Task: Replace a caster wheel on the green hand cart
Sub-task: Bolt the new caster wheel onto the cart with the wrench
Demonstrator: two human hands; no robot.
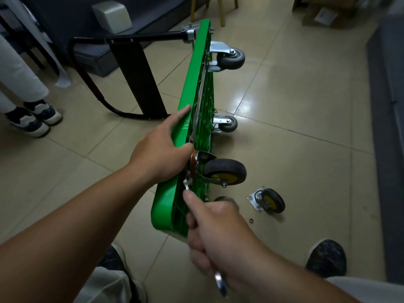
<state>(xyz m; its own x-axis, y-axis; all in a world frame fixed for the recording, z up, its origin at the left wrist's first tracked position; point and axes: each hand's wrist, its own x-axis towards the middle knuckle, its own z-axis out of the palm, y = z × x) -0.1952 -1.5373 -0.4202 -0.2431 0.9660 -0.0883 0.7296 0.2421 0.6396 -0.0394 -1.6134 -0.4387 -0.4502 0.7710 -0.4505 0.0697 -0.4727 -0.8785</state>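
Gripping the wrench [186,186] in a closed fist, the right hand [218,228] is at the near end of the green hand cart [162,206]. The cart stands on its long edge on the floor [284,95]. The wrench head sits at the mounting plate of the yellow-hubbed caster [225,172]. (Inspector)

And the other hand? (Foreman)

The left hand [161,154] grips the cart's upper edge just above that caster, fingers wrapped over it, steadying the cart. (Inspector)

Tightening or loosening? (Foreman)

Cannot tell. Either way, my recommendation: seat the wrench fully on the fastener, hold it square to the plate, use short strokes, and brace the cart against each pull so it does not tip. 1 loose caster [267,200] lies on the floor to the right of the cart's near end, with a small ring [251,220] just nearer; whether nut or washer, unclear. Keep both clear of the feet. (Inspector)

Further along? (Foreman)

2 grey casters [228,123] are mounted at the cart's middle and far end, and the black handle [131,39] projects left from the far end. (Inspector)

Any markings? (Foreman)

None legible on cart, casters or wrench. A cardboard box [325,15] beyond the cart's far end carries a pale label, too blurred to read. (Inspector)
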